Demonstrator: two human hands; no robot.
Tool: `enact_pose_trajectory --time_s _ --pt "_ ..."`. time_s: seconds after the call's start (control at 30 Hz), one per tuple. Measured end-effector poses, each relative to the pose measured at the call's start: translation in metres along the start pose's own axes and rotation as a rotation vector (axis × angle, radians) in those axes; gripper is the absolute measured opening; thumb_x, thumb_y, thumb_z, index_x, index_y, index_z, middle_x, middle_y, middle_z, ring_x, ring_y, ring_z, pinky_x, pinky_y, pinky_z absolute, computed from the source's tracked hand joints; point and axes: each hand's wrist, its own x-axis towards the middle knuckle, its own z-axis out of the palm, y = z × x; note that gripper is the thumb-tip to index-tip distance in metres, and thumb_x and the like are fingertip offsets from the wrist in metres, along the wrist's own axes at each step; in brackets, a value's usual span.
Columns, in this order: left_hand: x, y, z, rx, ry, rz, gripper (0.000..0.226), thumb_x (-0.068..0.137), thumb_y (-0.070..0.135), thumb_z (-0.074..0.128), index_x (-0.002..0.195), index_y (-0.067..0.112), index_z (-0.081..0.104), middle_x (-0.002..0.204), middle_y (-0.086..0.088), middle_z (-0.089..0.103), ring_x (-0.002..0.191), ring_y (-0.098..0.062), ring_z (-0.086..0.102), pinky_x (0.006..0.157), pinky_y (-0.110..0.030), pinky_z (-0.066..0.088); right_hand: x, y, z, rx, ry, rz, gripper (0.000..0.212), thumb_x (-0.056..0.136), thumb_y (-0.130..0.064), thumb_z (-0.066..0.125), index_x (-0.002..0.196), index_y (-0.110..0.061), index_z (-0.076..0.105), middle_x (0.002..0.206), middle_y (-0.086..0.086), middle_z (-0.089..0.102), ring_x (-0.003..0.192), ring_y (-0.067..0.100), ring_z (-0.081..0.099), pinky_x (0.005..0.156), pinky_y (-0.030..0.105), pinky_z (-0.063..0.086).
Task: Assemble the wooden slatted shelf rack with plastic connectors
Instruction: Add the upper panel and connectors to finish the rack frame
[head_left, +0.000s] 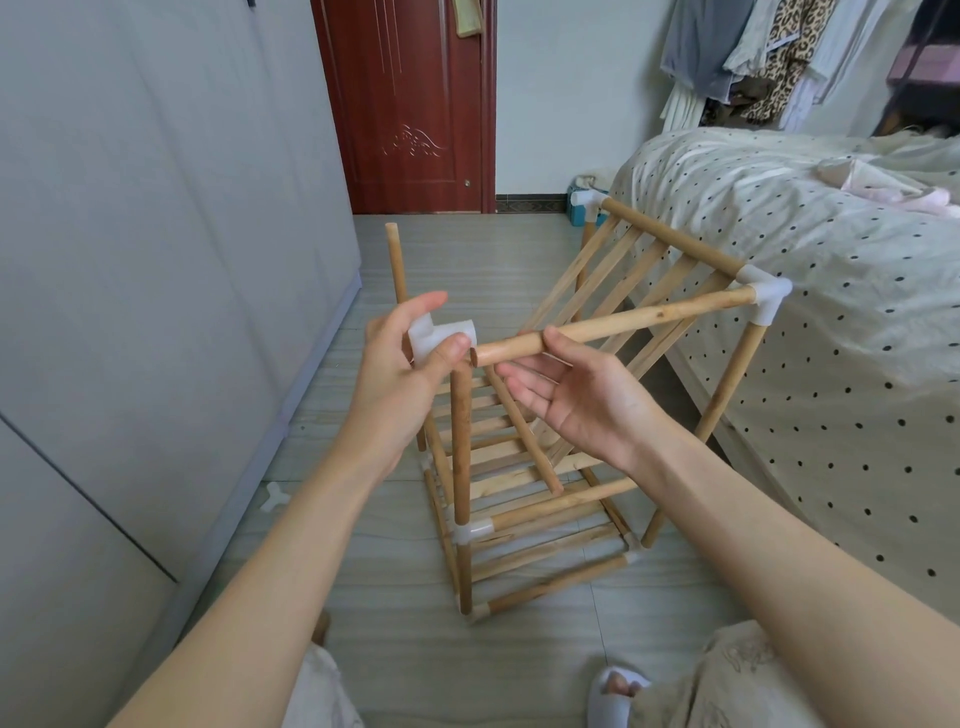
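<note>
The half-built wooden rack (524, 519) stands on the floor, its lower slatted shelves joined by white plastic connectors. My left hand (405, 364) grips a white corner connector (436, 335) sitting atop the near upright dowel (461, 441). My right hand (576, 389) holds a horizontal dowel (623, 325) from below, thumb on top, its free end just beside the connector. That dowel runs to a far corner connector (763, 293) on the tilted top slatted panel (639, 280). Another upright dowel (397, 265) stands bare at the back left.
A spare white connector (274, 499) lies on the tiled floor at left. A grey wardrobe (130, 260) lines the left side, and a bed with a dotted cover (831, 312) the right. A red door (410, 104) is ahead. My slippered foot (618, 691) is below.
</note>
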Motion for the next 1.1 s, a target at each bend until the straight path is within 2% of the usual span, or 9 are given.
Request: enact_pose_trajectory --time_s 0.23,0.4,0.6,0.77,0.87,0.93,1.0,1.1 --pt "-0.001 0.002 -0.001 0.057 -0.014 0.09 0.04 0.087 0.013 0.064 0.105 0.047 0.054 0.125 -0.001 0.044 0.117 -0.025 0.052 0.101 -0.047 0.044 -0.001 -0.001 0.003 0.044 0.004 -0.046 0.037 0.095 -0.019 0.048 0.071 -0.006 0.073 0.085 0.017 0.071 0.078 0.023 0.071 0.074 0.028 0.058" --pt "-0.001 -0.003 0.0 0.153 -0.037 0.212 0.042 0.085 0.01 0.066 0.104 0.045 0.053 0.111 0.014 0.038 0.118 -0.023 0.048 0.101 -0.047 0.043 -0.001 -0.001 0.004 0.064 0.007 -0.075 0.027 0.095 -0.019 0.048 0.082 -0.003 0.066 0.083 0.016 0.071 0.077 0.022 0.071 0.073 0.027 0.058" --pt "-0.002 -0.005 0.013 0.139 0.043 0.257 0.047 0.082 0.005 0.068 0.105 0.043 0.052 0.109 0.015 0.037 0.111 -0.026 0.055 0.097 -0.047 0.047 0.001 0.0 0.004 0.051 0.01 -0.094 0.023 0.095 -0.02 0.049 0.085 -0.004 0.064 0.08 0.012 0.072 0.076 0.018 0.07 0.072 0.024 0.058" --pt "-0.003 -0.007 0.025 0.176 0.071 0.272 0.039 0.082 0.004 0.068 0.111 0.026 0.055 0.112 0.006 0.037 0.11 -0.014 0.055 0.098 -0.031 0.047 0.0 0.001 0.002 -0.023 0.024 -0.086 0.018 0.093 -0.023 0.052 0.083 -0.011 0.062 0.085 0.005 0.07 0.083 0.014 0.065 0.07 0.024 0.053" --pt "-0.002 -0.006 0.03 0.27 0.115 0.3 0.037 0.082 0.005 0.067 0.116 0.016 0.057 0.115 0.001 0.034 0.107 -0.013 0.05 0.092 -0.006 0.037 0.0 0.002 0.001 -0.06 0.05 -0.09 0.016 0.093 -0.024 0.052 0.085 -0.013 0.06 0.086 0.004 0.066 0.08 0.012 0.061 0.063 0.022 0.05" --pt "-0.002 -0.007 0.032 0.312 0.122 0.322 0.038 0.083 0.004 0.066 0.118 0.011 0.057 0.115 0.0 0.033 0.105 -0.012 0.048 0.087 0.004 0.029 0.001 0.002 0.002 -0.073 0.054 -0.098 0.016 0.093 -0.024 0.052 0.086 -0.013 0.06 0.084 0.003 0.064 0.077 0.011 0.059 0.06 0.021 0.047" --pt "-0.002 -0.007 0.035 0.333 0.097 0.314 0.042 0.086 0.004 0.063 0.126 0.009 0.053 0.117 0.0 0.03 0.109 -0.013 0.049 0.089 0.003 0.03 0.001 0.002 0.002 -0.068 0.057 -0.106 0.017 0.093 -0.024 0.052 0.086 -0.012 0.06 0.082 0.003 0.063 0.074 0.01 0.057 0.06 0.021 0.044" --pt "0.0 -0.009 0.035 0.359 0.054 0.314 0.057 0.088 0.007 0.061 0.141 0.007 0.038 0.12 0.0 0.026 0.119 -0.015 0.049 0.102 -0.019 0.038 0.002 0.001 0.002 -0.02 0.047 -0.098 0.018 0.094 -0.023 0.051 0.085 -0.011 0.061 0.083 0.004 0.063 0.073 0.011 0.057 0.061 0.022 0.043"
